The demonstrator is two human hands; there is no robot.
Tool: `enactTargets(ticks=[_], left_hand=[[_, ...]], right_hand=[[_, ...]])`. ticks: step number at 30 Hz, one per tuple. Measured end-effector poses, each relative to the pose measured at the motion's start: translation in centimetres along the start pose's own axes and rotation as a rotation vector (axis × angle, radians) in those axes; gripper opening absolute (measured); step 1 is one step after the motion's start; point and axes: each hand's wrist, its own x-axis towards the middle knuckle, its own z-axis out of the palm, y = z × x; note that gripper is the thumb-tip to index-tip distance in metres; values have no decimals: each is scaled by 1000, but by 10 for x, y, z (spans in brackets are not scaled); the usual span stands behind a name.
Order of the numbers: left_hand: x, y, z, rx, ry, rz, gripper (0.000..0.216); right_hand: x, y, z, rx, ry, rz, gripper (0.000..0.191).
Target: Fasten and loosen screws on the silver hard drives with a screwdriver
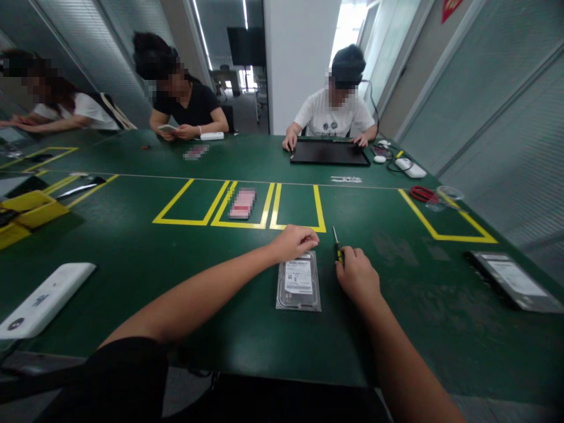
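A silver hard drive (298, 282) with a white label lies flat on the green table (132, 247) in front of me. My left hand (294, 242) rests at the drive's far edge, fingers curled down onto it. Just right of the drive, my right hand (356, 275) grips a small screwdriver (336, 243) with a yellow and black handle, its thin shaft pointing away from me along the tabletop.
Yellow tape boxes (240, 205) mark the table ahead. A second drive (515, 285) lies at right, a white device (42, 299) at left, yellow trays (30, 211) far left. Three people sit across the table; one touches a black board (328, 153). Red-handled scissors (422, 194) lie far right.
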Motion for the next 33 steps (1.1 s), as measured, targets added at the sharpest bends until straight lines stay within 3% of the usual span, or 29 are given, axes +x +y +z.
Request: enactTargets(ticks=[4,10,19,33], left_hand=[[11,-5,2,100,-129,42,9],[21,-16,12,158,-222,37,10],[24,-20,14,154,-266,-78,13],[23,-9,8,173,-265,-89,12]], right_hand=[[0,0,-1,-1,-2,-4,24],[-1,0,-1,6,1,-3,25],[0,1,-2,11,-2,-10,25],[-1,1,-3,14,-4,-7,26]])
